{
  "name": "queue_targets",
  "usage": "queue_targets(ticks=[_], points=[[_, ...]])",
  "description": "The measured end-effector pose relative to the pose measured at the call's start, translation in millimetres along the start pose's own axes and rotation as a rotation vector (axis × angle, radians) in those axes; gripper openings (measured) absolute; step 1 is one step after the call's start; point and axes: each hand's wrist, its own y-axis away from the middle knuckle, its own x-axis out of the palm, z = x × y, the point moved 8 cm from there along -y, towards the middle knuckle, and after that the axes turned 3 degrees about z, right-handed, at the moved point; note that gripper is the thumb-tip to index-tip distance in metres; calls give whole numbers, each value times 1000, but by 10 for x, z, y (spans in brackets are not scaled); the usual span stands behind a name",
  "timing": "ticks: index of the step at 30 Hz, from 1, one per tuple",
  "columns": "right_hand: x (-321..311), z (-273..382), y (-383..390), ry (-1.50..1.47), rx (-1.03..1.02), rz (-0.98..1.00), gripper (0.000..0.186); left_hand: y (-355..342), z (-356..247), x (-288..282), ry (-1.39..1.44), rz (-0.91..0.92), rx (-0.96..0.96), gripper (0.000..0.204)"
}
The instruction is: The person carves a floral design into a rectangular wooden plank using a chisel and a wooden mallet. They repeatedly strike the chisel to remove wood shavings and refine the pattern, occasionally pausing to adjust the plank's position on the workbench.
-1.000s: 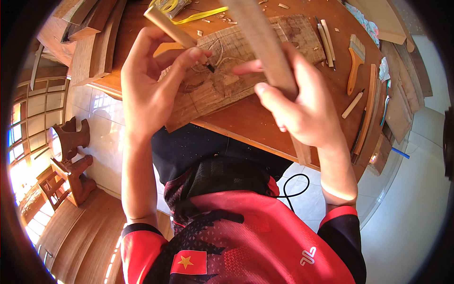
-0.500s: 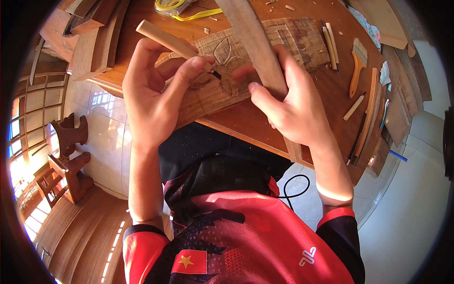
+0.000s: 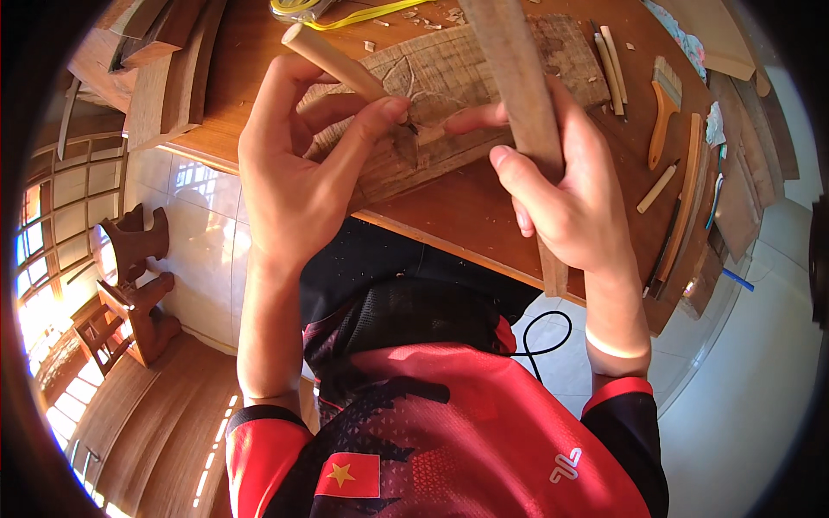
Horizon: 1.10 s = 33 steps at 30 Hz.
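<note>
Left hand [image 3: 298, 173] is wrapped around the pale round handle of a chisel [image 3: 332, 60], thumb pressed down along it, tip set on the carved wooden panel [image 3: 449, 78] lying flat on the counter [image 3: 466, 216]. Right hand [image 3: 570, 198] is clamped on a long flat wooden stick [image 3: 518, 95], held upright over the panel, index finger stretched out toward the chisel tip. A brush [image 3: 663, 108] lies off to the right, with thin sticks beside it.

Woodcarving workshop: workbench [image 3: 484, 216] (chisels [image 3: 610, 53], wood chips [image 3: 449, 13]).
</note>
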Motion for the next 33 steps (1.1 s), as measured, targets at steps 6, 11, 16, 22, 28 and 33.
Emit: queue_targets(ticks=[6, 11, 16, 22, 28, 33], points=[[-67, 18, 73, 9, -23, -6, 35, -22, -144, 68, -179, 24, 161, 29], [-86, 42, 95, 18, -38, -8, 35, -46, -236, 159, -339, 107, 135, 30], [-108, 17, 117, 18, -31, -14, 45, -73, -181, 148, -250, 173, 83, 30], [-116, 29, 142, 1, -22, -18, 51, -83, -144, 166, -157, 304, 100, 31], [-122, 2, 155, 3, -24, -7, 51, -56, -158, 253, -168, 454, 174, 32], [-138, -6, 173, -18, -14, -14, 49, -30, -137, 277, -169, 513, 128, 30]])
